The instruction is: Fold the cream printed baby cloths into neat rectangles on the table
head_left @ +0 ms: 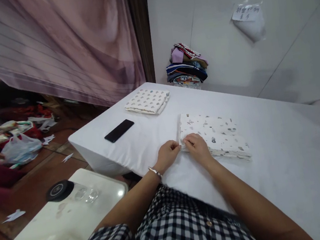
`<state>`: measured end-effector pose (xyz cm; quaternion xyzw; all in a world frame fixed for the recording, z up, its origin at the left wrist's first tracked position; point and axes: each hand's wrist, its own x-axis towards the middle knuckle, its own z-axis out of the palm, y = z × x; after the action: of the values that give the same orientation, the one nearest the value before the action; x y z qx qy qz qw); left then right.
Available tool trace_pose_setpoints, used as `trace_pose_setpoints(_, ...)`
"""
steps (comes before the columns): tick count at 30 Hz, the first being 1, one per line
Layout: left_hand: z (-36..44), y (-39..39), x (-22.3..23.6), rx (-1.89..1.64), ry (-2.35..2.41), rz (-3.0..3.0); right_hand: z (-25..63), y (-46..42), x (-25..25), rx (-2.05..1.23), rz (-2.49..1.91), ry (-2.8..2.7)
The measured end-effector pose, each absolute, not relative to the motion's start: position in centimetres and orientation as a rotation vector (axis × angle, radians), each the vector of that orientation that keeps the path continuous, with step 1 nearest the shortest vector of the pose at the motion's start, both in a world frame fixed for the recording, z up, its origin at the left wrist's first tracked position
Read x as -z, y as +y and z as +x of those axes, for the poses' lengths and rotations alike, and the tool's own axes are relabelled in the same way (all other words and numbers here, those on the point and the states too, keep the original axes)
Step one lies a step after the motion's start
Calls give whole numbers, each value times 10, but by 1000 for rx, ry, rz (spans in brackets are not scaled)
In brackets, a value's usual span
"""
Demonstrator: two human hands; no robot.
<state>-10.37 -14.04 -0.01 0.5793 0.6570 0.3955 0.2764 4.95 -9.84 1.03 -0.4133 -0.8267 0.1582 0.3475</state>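
A folded white cloth (223, 131) with small grey and black prints lies flat on the white-covered table, straight in front of me. At its near left corner, my left hand (167, 156) is closed in a pinch on the edge. Just to the right, my right hand (198, 148) has its thumb and fingers pinched on the same corner, partly over the top layer. The fingertips hide the exact bit of fabric between them. Farther back to the left lies a second folded white cloth (148, 101) with rows of small grey motifs, apart from both hands.
A black phone (119, 131) rests on the table (284, 150) left of the cloths. Beside me stands a low white surface with a black-lidded clear jar (60, 190). A stack of folded fabrics (187, 67) stands by the wall; a pinkish curtain (87, 39) hangs at left.
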Motion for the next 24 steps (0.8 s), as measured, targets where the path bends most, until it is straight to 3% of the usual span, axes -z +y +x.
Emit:
trace_pose_setpoints(14,-107,-140,6,-1070,1711,1572,48,-101,-5,-282,-1106,-2339)
trace_pose_setpoints(24,-99,-142,1,-1020,1876,1897,50,-100,-5,-408,-1050,-2192)
